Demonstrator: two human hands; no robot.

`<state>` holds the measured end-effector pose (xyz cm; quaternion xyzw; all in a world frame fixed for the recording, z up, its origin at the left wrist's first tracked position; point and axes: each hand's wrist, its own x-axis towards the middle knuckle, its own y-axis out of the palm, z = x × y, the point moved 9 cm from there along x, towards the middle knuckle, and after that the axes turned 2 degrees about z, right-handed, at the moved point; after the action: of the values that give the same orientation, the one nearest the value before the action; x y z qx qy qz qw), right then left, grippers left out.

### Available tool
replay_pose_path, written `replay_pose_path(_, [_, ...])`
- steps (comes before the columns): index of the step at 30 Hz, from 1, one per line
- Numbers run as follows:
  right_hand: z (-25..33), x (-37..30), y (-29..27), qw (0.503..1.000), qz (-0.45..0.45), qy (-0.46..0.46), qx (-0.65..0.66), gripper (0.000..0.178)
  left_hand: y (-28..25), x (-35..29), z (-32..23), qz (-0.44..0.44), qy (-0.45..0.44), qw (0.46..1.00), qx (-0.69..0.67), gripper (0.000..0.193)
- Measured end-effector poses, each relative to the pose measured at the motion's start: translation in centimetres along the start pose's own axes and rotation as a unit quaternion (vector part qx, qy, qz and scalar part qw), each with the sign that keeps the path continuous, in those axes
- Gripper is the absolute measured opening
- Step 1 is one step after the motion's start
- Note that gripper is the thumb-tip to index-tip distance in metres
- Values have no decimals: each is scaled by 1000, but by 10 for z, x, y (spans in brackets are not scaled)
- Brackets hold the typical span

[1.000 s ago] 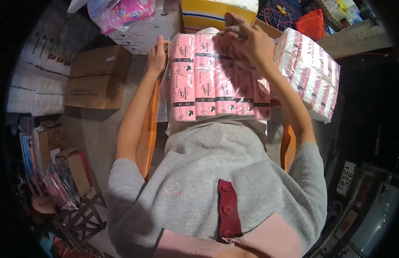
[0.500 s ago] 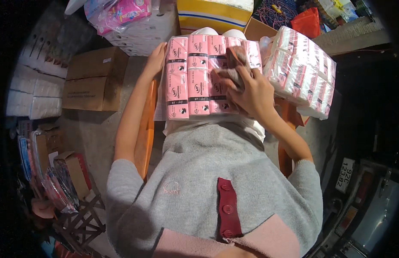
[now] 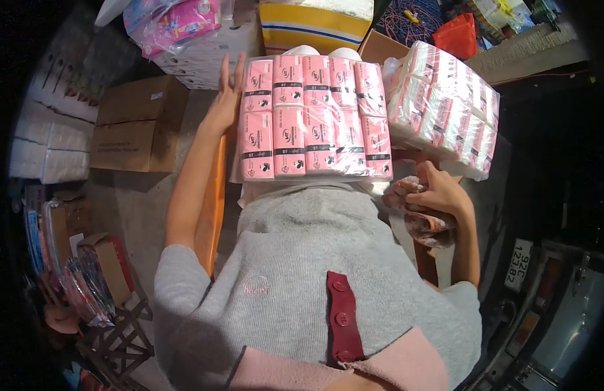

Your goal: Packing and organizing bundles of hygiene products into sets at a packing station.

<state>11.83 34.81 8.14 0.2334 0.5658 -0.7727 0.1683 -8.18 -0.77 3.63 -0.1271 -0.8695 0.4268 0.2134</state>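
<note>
Currently, your right hand (image 3: 442,192) has its fingers curled around a crumpled brown patterned cloth (image 3: 429,225), off to the right of your lap. Your left hand (image 3: 227,107) is loose, its fingers spread and pointing away from you, along the left edge of the pink bundle (image 3: 318,117); whether the palm presses the wrap is hard to tell.

That bundle lies across your lap, its printed face up, with two rows of five packets under clear film. The film covers the whole upper face and shows no visible tear, and the cloth is apart from it. How much of that face is dealt with, and how much is left, you cannot judge from this view; the sides and underside are hidden.

Just beside it on your right, a second wrapped bundle (image 3: 445,107) sits tilted, crowding the space beyond your right hand. An orange chair arm (image 3: 217,208) runs under your left forearm, limiting room there. Farther out stand a brown carton (image 3: 129,130) to the left, a yellow-and-white box (image 3: 315,29) ahead, and a red pouch (image 3: 455,36) ahead to the right.
</note>
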Motion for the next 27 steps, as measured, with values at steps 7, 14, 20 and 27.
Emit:
replay_pose_path(7, [27,40,65,877,231,-132,401,48,-37,-4,-91,-38,320,946,40,64])
replay_pose_path(14, [14,33,44,885,193,-153,394,43,-35,-2,-76,-30,314,948,33,55])
replay_pose_path(20, [8,3,-22,800,102,-298,510,68,-29,3,-56,59,158,980,-107,53])
replay_pose_path(27, [49,-12,-54,782,36,-315,536,82,-11,-46,-9,357,-192,857,-318,54])
